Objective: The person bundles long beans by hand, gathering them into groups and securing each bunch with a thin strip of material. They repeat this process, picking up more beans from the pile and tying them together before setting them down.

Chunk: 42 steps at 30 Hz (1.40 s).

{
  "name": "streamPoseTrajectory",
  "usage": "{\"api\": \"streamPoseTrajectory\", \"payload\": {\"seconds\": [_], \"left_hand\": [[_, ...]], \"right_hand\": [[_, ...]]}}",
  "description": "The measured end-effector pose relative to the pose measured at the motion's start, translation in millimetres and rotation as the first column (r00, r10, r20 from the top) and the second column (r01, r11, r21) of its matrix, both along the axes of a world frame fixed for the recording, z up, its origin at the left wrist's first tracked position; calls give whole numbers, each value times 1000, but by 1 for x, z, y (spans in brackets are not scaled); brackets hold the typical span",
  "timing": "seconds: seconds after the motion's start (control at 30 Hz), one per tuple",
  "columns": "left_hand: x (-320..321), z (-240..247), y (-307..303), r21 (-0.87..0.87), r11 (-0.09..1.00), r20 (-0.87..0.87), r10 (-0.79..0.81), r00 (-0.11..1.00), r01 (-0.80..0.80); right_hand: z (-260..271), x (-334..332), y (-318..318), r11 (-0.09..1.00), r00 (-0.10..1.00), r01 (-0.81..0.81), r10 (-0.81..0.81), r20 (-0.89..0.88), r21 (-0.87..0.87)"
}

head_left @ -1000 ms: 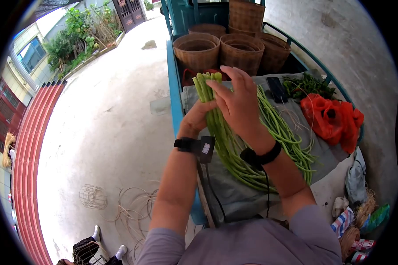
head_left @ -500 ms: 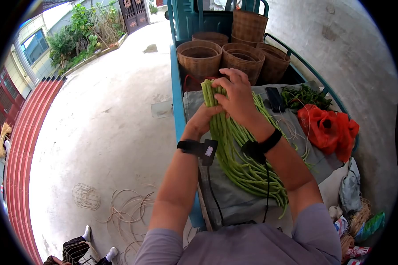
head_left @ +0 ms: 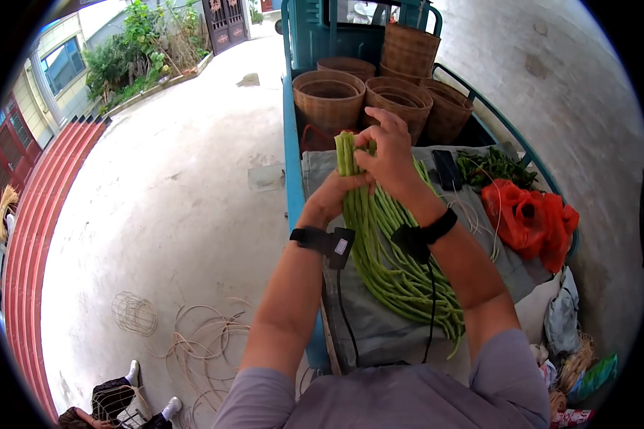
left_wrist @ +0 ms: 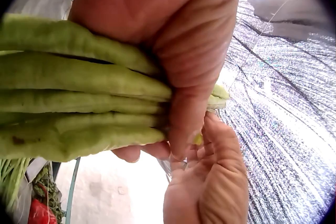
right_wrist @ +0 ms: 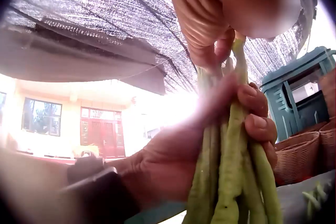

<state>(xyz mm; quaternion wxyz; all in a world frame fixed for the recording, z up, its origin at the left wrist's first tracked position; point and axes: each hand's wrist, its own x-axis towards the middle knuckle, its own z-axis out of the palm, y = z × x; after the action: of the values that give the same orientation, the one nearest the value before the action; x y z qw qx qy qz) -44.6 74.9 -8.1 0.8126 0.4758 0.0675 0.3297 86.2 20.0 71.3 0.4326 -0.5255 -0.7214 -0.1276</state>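
Observation:
A thick bunch of yardlong beans (head_left: 383, 247) hangs from my left hand (head_left: 329, 196), its long tails curving over the grey cloth. My left thumb and fingers wrap the bunch just below its top ends, as the left wrist view also shows. My right hand (head_left: 395, 168) is at those top ends, pinching at the stem tips with thumb and forefinger. In the right wrist view, the beans (right_wrist: 229, 176) run down below the left fingers (right_wrist: 257, 121). Both wrists wear black straps with small cameras.
Grey cloth (head_left: 379, 343) covers the blue truck bed. Woven baskets (head_left: 329, 104) stand at its front. A phone (head_left: 446, 169), leafy greens (head_left: 497, 170) and a red plastic bag (head_left: 526, 218) lie to the right. Cane loops (head_left: 200, 339) and another person's feet (head_left: 172, 407) are at ground left.
My right fingers have curled in from beside the bunch onto its top ends. The left hand keeps its grip. The head view has shifted slightly, showing more of the truck's front.

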Motion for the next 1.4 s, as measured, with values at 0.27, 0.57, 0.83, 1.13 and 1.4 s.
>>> {"api": "streamPoseTrajectory", "payload": {"seconds": [0.27, 0.57, 0.83, 1.13, 1.4], "left_hand": [[1, 5, -3, 25, 999, -81, 29, 996, -27], [-1, 7, -5, 11, 1000, -63, 11, 998, -10], [-2, 5, -4, -13, 1000, -49, -22, 999, 21], [0, 3, -1, 21, 999, -71, -26, 997, 28], [0, 5, -4, -7, 999, -43, 49, 998, -49]], "right_hand": [[0, 11, 12, 999, 1000, 7, -7, -12, -31], [12, 6, 10, 997, 996, -69, 70, 59, -18], [17, 13, 6, 990, 988, -134, 130, 87, 51], [2, 15, 7, 993, 989, -118, 117, 93, 8], [-2, 14, -6, 1000, 847, -18, 29, -530, 26]]}}
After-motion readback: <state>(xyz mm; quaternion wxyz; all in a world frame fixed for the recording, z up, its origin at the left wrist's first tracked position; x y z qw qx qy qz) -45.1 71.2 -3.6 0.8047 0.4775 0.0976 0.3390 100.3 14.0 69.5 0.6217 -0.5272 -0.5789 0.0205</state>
